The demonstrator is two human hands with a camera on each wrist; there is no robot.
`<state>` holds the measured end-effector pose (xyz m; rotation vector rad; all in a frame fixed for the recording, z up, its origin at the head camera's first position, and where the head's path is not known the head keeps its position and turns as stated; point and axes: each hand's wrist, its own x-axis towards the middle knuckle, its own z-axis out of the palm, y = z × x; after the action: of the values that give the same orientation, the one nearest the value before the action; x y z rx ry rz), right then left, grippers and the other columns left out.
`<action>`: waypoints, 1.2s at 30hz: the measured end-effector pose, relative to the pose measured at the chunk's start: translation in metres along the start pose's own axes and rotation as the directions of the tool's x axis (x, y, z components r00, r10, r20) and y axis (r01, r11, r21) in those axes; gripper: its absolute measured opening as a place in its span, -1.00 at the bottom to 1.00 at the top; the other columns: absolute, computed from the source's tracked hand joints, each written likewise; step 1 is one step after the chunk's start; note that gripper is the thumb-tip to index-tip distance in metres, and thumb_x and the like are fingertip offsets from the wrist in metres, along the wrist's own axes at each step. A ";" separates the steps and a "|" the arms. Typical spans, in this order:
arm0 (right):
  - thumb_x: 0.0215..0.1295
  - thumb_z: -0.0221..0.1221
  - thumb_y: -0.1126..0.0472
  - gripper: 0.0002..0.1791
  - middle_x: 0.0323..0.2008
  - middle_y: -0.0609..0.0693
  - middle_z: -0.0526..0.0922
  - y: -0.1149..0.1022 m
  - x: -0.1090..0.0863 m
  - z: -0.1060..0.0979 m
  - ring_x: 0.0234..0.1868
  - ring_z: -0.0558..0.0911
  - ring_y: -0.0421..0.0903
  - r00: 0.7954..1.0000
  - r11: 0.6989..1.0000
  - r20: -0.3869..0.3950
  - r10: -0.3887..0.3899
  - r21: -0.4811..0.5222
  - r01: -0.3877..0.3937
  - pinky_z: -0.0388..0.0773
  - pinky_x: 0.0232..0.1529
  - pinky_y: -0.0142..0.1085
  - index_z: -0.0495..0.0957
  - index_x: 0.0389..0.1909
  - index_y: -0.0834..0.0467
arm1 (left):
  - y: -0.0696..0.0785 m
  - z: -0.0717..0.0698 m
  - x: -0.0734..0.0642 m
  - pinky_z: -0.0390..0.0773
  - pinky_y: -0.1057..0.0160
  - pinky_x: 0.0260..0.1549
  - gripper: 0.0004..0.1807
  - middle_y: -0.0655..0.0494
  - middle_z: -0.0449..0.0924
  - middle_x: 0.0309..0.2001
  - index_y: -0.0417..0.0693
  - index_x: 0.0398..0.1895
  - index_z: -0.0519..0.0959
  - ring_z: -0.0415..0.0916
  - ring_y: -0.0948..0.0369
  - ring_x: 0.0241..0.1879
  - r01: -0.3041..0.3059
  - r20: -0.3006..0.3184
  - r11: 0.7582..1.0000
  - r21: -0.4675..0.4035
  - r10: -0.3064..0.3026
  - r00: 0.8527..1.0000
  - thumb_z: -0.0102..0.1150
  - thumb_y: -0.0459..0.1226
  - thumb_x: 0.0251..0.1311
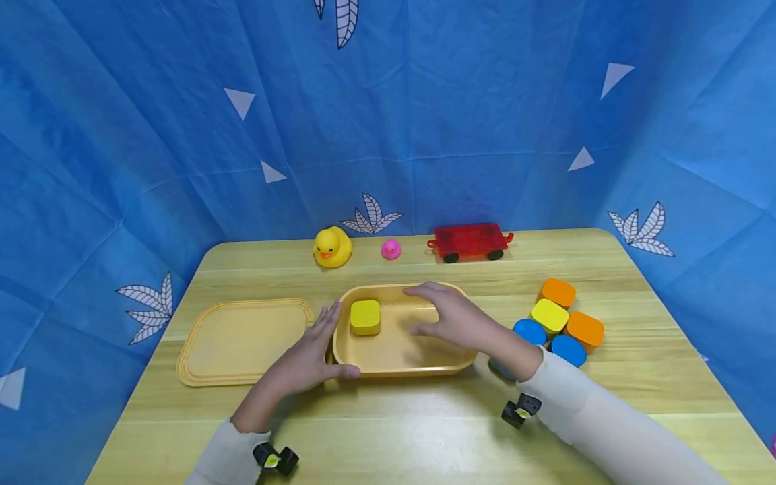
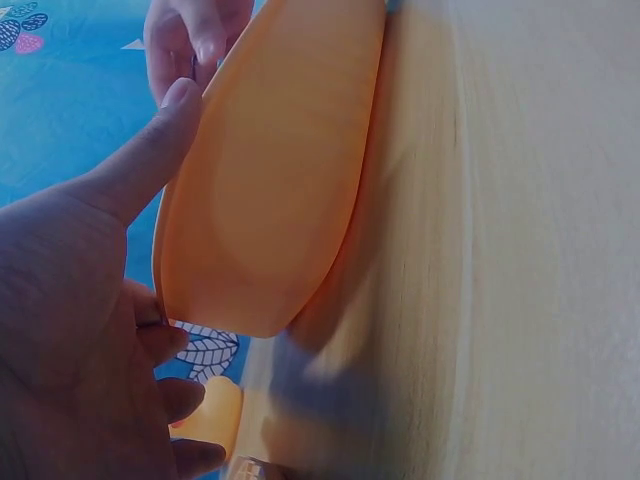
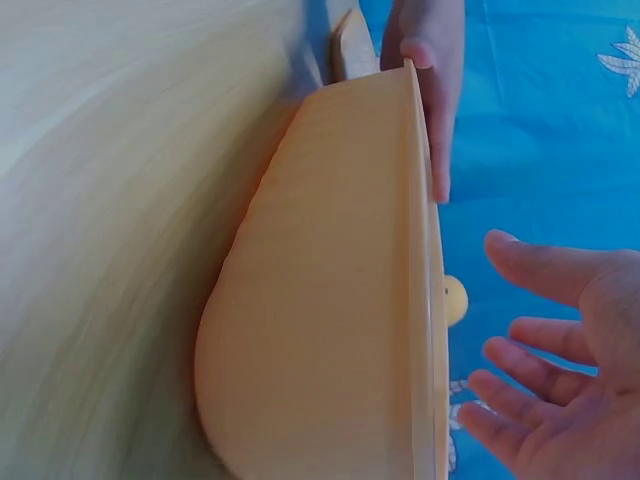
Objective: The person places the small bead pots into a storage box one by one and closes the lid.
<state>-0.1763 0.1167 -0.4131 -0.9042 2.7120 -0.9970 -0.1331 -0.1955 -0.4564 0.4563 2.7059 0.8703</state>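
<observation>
Steadying the yellow tray (image 1: 400,360), the left hand (image 1: 309,360) rests flat-fingered against its near-left rim, holding it in place; the right hand (image 1: 451,316) hovers relaxed above it, empty, the yellow block (image 1: 365,316) lying between them.

A yellow duck (image 1: 332,247), a small pink duck (image 1: 391,249) and a red toy wagon (image 1: 470,242) line the worktop's (image 1: 424,431) far edge. A flat yellow lid (image 1: 242,341) lies left; orange, yellow and blue blocks (image 1: 558,322) cluster right.

Grey thing (image 1: 502,368) mostly behind right wrist
</observation>
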 end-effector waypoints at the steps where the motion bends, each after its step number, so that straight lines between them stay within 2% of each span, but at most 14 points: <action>1: 0.22 0.48 0.12 -0.22 0.35 0.14 0.54 0.001 -0.003 -0.002 0.37 0.50 0.17 1.000 1.000 -0.006 -0.007 -0.004 0.007 0.42 0.38 0.11 0.44 0.44 0.20 | 0.000 0.000 0.000 -0.07 -0.31 0.51 0.40 -0.07 -0.29 0.69 0.10 0.71 -0.30 -0.35 -0.09 0.65 -0.005 0.000 1.000 0.002 0.005 1.000 0.49 0.23 0.04; 6: 0.22 0.48 0.07 -0.20 0.38 0.13 0.51 0.006 -0.018 -0.012 0.39 0.47 0.17 1.000 1.000 -0.024 -0.004 0.005 0.004 0.43 0.37 0.13 0.43 0.45 0.18 | -0.001 0.001 0.000 -0.09 -0.31 0.51 0.39 -0.06 -0.30 0.69 0.04 0.70 -0.29 -0.34 -0.12 0.65 -0.027 0.000 1.000 0.003 0.027 1.000 0.48 0.22 0.05; 16: 0.28 0.44 0.03 -0.23 0.44 0.14 0.44 0.020 -0.051 -0.028 0.44 0.41 0.23 0.997 0.999 -0.065 0.042 0.029 -0.040 0.41 0.35 0.23 0.42 0.47 0.09 | -0.001 0.000 0.000 -0.09 -0.29 0.52 0.40 -0.01 -0.33 0.69 0.08 0.70 -0.31 -0.36 -0.08 0.65 -0.016 0.006 1.000 -0.002 0.016 1.000 0.48 0.23 0.05; 23: 0.27 0.45 0.10 -0.24 0.45 0.20 0.41 0.034 -0.079 -0.037 0.43 0.41 0.28 0.994 0.999 -0.101 0.050 -0.003 -0.050 0.43 0.30 0.28 0.43 0.46 0.14 | 0.000 -0.001 -0.001 -0.07 -0.29 0.52 0.40 0.03 -0.34 0.69 0.09 0.70 -0.31 -0.36 -0.06 0.65 -0.011 0.008 1.000 -0.006 0.011 1.000 0.49 0.22 0.04; 31: 0.28 0.42 -0.07 -0.18 0.49 0.28 0.32 0.049 -0.109 -0.046 0.46 0.32 0.37 0.990 0.991 -0.073 0.124 -0.042 -0.127 0.38 0.25 0.42 0.38 0.50 0.09 | -0.001 0.000 -0.001 -0.09 -0.29 0.52 0.41 0.02 -0.33 0.69 0.10 0.70 -0.31 -0.36 -0.07 0.65 -0.005 0.005 1.000 -0.003 0.005 1.000 0.48 0.24 0.03; 36: 0.22 0.46 -0.09 -0.14 0.48 0.33 0.31 0.058 -0.123 -0.048 0.45 0.28 0.38 0.987 0.986 -0.044 0.153 -0.053 -0.155 0.29 0.27 0.47 0.39 0.48 0.14 | 0.000 0.000 -0.001 -0.07 -0.29 0.52 0.41 0.02 -0.34 0.69 0.10 0.70 -0.30 -0.37 -0.06 0.65 -0.002 0.008 1.000 0.000 0.002 1.000 0.48 0.25 0.03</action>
<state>-0.1195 0.2487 -0.4232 -0.6764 2.8049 -0.9226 -0.1324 -0.1962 -0.4561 0.4612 2.6981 0.8671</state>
